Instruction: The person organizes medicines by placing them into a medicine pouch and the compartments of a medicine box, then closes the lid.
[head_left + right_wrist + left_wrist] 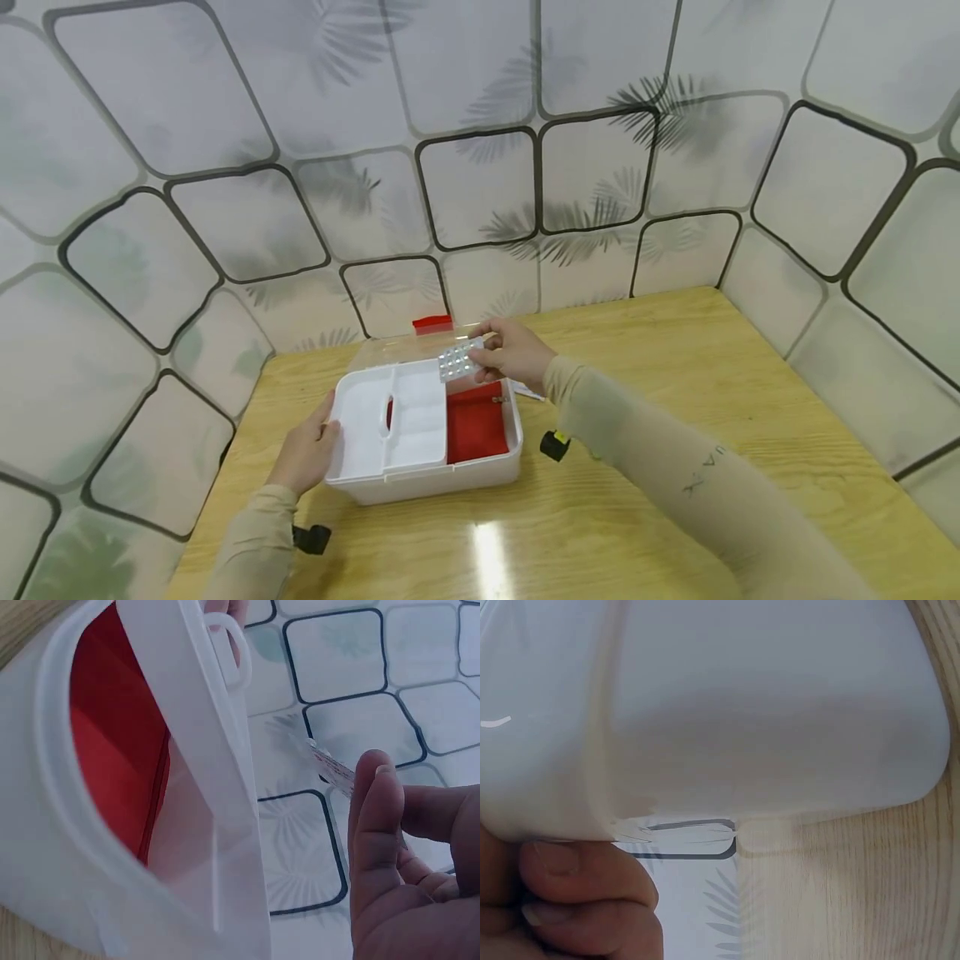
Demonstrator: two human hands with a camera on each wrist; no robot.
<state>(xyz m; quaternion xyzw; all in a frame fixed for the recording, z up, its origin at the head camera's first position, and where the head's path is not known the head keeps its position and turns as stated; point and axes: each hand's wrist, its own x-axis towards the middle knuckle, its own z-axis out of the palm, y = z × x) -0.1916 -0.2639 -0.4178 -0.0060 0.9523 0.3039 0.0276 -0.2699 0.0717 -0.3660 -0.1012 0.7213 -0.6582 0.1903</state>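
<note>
A white plastic box (pixel 450 479) stands on the table with a white divided tray (pixel 418 446) over its left and middle part. My left hand (pixel 306 450) grips the box's left edge, thumb at the rim; the left wrist view shows its curled fingers (pixel 592 919) by the white wall. Between thumb and fingers, my right hand (pixel 513 354) pinches a silvery blister pack (pixel 455 363) above the box's back right. In the right wrist view the pack (pixel 334 771) appears nearly edge-on. Red fabric-like material (pixel 480 427) lies in the uncovered right compartment.
Behind the box, its clear lid (pixel 378 354) lies tipped back, with a red latch (pixel 432 322) on its far edge. A thin white item (pixel 528 391) lies at the box's right. The wooden table (pixel 637 350) meets patterned curtain walls (pixel 480 192) behind and at the sides.
</note>
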